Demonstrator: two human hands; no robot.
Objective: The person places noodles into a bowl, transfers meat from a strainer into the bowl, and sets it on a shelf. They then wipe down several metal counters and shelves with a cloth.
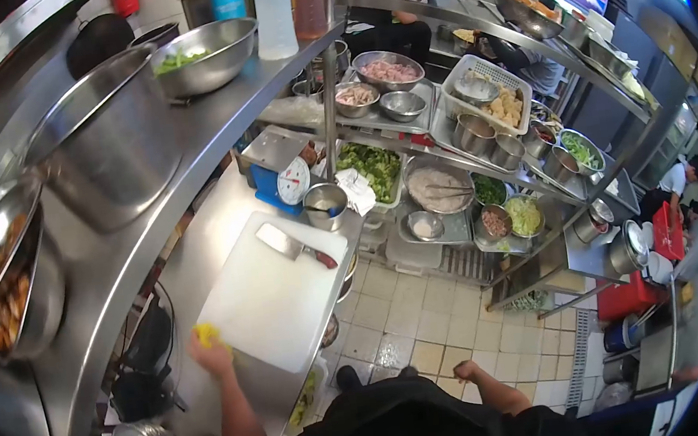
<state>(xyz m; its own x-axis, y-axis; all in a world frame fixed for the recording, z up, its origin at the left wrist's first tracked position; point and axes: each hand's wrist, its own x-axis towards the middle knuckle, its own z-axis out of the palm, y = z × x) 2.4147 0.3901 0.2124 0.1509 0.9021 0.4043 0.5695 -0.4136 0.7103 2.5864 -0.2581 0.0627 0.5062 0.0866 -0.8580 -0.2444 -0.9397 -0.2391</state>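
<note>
My left hand [208, 353] presses a yellow cloth [206, 332] against the near left corner of a white cutting board [268, 300] on the steel counter [206, 251]. A cleaver [292, 246] with a dark red handle lies on the far part of the board. My right hand [467, 369] hangs at my side over the tiled floor, fingers curled with nothing in it.
A blue scale [286, 180] and a steel cup [325, 205] stand beyond the board. The overhead shelf holds a big pot [113, 146], a bowl of greens [205, 53] and bottles. Racks of food bowls [440, 189] fill the right. Another person [682, 180] works far right.
</note>
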